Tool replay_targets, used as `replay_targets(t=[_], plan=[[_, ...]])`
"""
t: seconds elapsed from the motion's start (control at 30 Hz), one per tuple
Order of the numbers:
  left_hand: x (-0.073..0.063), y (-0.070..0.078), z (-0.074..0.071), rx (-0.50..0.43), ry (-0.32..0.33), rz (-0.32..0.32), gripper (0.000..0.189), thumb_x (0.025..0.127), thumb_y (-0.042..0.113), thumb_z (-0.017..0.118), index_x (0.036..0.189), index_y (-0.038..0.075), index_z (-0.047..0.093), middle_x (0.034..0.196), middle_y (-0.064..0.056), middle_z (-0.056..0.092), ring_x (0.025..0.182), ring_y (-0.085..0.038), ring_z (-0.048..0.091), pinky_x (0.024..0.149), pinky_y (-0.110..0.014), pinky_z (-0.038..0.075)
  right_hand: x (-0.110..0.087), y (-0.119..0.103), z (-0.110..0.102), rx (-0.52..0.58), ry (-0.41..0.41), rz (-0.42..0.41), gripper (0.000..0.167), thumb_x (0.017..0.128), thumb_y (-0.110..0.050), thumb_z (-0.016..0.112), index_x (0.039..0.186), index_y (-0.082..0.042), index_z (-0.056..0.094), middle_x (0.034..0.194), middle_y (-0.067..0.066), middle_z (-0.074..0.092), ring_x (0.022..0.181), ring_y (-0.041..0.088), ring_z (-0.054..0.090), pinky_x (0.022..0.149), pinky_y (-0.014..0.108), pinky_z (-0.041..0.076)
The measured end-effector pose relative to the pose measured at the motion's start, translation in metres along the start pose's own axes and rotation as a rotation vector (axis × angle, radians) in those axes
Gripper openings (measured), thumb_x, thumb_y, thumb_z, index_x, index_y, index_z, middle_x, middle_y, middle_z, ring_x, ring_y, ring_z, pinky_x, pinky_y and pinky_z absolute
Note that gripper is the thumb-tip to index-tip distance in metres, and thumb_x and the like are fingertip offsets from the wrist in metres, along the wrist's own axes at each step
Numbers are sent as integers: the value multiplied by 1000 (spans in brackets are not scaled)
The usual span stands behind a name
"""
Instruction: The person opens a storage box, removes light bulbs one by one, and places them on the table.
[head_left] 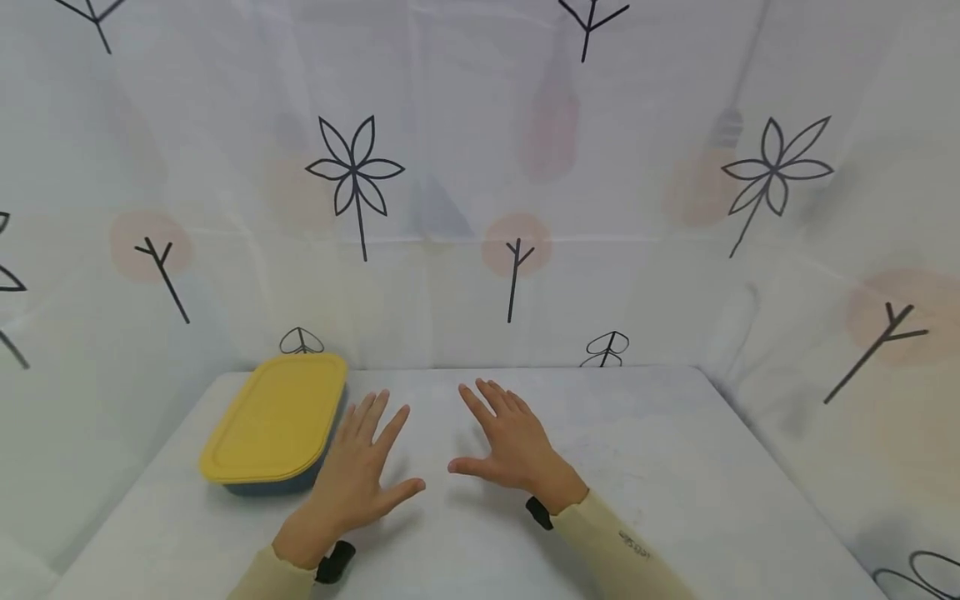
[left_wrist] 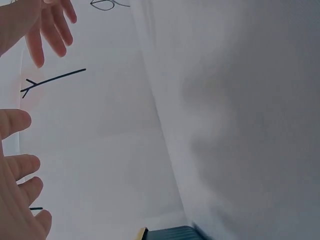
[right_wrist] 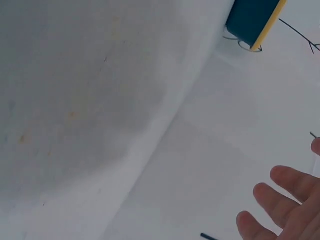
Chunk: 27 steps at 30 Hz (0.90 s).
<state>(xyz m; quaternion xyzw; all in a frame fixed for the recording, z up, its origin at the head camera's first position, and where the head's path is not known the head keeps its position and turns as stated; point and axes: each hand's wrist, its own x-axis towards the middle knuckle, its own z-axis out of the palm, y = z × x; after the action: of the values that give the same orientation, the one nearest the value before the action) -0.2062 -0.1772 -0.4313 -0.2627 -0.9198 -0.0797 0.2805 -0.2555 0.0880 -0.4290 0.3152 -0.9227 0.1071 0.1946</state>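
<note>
A rectangular container with a yellow lid [head_left: 277, 421] and a dark blue-green body [right_wrist: 252, 20] stands at the left of the white table. My left hand [head_left: 356, 467] is held over the table just right of the container, fingers spread, and holds nothing; in the head view it overlaps the container's right edge, and whether they touch I cannot tell. Farther right, my right hand [head_left: 513, 446] hovers with its fingers extended and its palm turned down and inward, also without anything in it. The two thumbs point toward each other with a gap between them.
The white table [head_left: 660, 467] reaches back to a hanging cloth [head_left: 450, 167] printed with flowers and twigs, which also closes off both sides. A black strap [head_left: 335, 562] sits on the left wrist, another [head_left: 539, 512] on the right.
</note>
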Motion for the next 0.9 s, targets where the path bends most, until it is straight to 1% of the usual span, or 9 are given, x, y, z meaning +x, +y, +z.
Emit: replay_targets(t=[0.1,0.2,0.33,0.43,0.5,0.6,0.67,0.8,0.9], plan=[[-5,-7,-7,3,-14,-19,96,77,73,58,149,14,35,156,-16,19,141,-38,20,112,-59,17,8,-9,6,8,-16,-18,103,74,-83,48,154,-25,19,153,10,31,140,28,28,111,49,29],[-10,-16,-14,6,-11,-37,96,76,73,59,148,14,36,156,-15,20,141,-38,19,113,-58,14,16,-19,12,12,-29,-47,103,74,-83,47,154,-25,19,153,9,30,140,27,28,112,48,29],[-15,-30,-24,20,8,-47,97,75,73,60,147,12,38,155,-18,22,140,-40,20,114,-57,14,28,-31,18,9,-35,-88,103,75,-84,44,154,-25,16,153,9,30,140,27,29,112,46,30],[-19,-41,-31,17,25,-54,97,74,71,63,145,10,40,153,-20,25,138,-42,22,114,-56,13,37,-40,22,9,-28,-105,103,75,-84,43,154,-25,16,152,9,31,139,26,30,111,45,32],[-22,-48,-36,10,21,-70,98,72,70,66,144,9,41,151,-21,27,138,-42,23,115,-55,13,42,-47,23,16,-33,-110,103,75,-84,43,154,-25,15,152,9,31,139,25,32,111,45,32],[-28,-62,-44,-22,10,-97,102,67,68,72,145,10,40,149,-22,30,137,-43,25,115,-55,13,48,-58,25,40,-47,-113,103,75,-84,43,154,-25,14,152,8,32,137,25,34,110,44,34],[-32,-72,-48,-56,1,-119,105,64,66,76,145,12,39,148,-22,31,136,-43,25,113,-58,16,53,-65,26,55,-63,-108,103,75,-84,43,155,-26,13,152,7,31,137,25,35,110,43,34],[-38,-93,-56,-126,2,-168,109,58,62,82,145,13,39,145,-24,34,133,-45,27,105,-65,24,61,-79,30,84,-83,-94,103,75,-84,44,154,-28,11,152,5,31,136,23,36,109,41,36],[-47,-107,-61,-180,-2,-222,110,57,57,86,145,12,38,144,-26,33,131,-48,28,101,-68,24,67,-90,34,126,-97,-91,103,75,-83,47,154,-28,11,152,5,32,136,21,36,108,40,37]])
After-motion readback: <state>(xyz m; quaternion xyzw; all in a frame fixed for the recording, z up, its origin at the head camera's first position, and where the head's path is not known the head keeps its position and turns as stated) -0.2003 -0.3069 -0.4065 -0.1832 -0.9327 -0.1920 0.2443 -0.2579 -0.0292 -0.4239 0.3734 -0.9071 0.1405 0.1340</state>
